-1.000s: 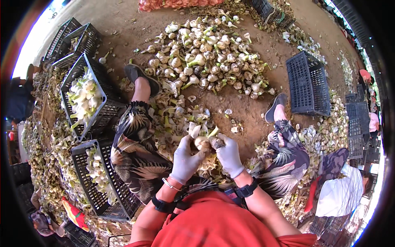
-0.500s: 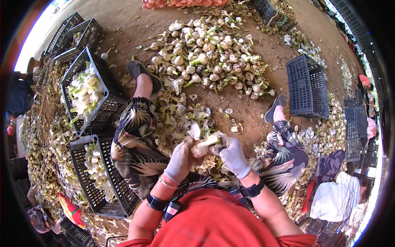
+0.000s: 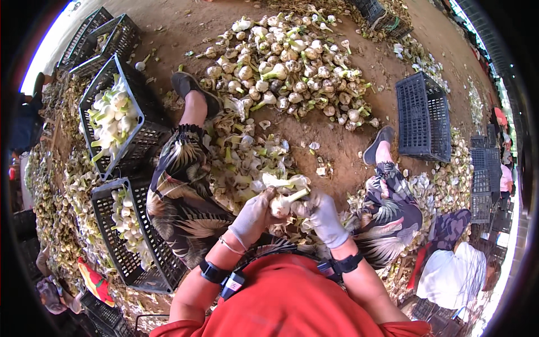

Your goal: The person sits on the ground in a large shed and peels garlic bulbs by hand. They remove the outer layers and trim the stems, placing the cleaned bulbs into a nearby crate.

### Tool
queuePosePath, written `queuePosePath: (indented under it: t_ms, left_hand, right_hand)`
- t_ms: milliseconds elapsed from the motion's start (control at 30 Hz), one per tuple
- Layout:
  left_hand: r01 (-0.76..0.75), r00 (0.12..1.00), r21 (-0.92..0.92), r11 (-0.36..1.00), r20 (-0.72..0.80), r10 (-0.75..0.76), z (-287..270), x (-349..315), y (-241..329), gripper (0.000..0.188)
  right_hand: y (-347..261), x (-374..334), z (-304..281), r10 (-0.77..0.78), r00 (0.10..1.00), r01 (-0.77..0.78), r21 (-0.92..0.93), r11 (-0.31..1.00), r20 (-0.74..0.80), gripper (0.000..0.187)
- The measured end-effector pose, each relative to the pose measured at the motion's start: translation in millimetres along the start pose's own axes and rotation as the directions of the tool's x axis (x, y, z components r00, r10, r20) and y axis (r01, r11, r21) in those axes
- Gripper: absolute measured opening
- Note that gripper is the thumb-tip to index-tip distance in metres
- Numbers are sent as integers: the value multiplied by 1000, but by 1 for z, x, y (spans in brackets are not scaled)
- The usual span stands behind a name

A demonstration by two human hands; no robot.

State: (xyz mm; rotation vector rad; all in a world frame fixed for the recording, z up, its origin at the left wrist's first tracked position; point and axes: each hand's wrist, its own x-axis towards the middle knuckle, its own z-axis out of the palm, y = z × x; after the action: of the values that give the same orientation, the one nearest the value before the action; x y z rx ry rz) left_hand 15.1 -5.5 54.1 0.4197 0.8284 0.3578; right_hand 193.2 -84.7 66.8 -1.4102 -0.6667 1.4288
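Observation:
My left hand (image 3: 251, 218), in a soiled white glove, is closed around a garlic bulb (image 3: 280, 208) between my knees. The bulb's cut green stem points up and to the right. Above it a loose flap of pale husk (image 3: 286, 181) stands out, partly peeled away. My right hand (image 3: 325, 220), gloved too, is curled beside the stem. Its fingers are pressed together, and what they pinch is hidden. Beyond my hands, peeled husks (image 3: 247, 163) lie on the ground between my feet. Farther off is a heap of unpeeled garlic (image 3: 292, 73).
Black crates with pale garlic stand at my left, one farther off (image 3: 138, 130) and one nearer (image 3: 160, 238). A black crate (image 3: 412, 115) stands beyond my right foot. A person in a white top (image 3: 452, 275) sits at the right. Husks litter both sides.
The garlic bulb has turned, and a strip of husk now stands away from it. My right hand has moved slightly down and right, off the stem. The view has shifted a little.

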Motion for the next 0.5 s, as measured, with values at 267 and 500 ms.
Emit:
queuePosePath:
  t_ms: [267, 500]
  left_hand:
    - [-496, 678, 849, 180, 250, 691, 9, -50, 27, 10]
    - [-399, 655, 535, 745, -402, 639, -19, -74, 52, 9]
  right_hand:
    - [17, 16, -23, 81, 964, 9, 334, 942, -253, 33]
    - [48, 25, -53, 400, 896, -32, 870, 492, -194, 17]
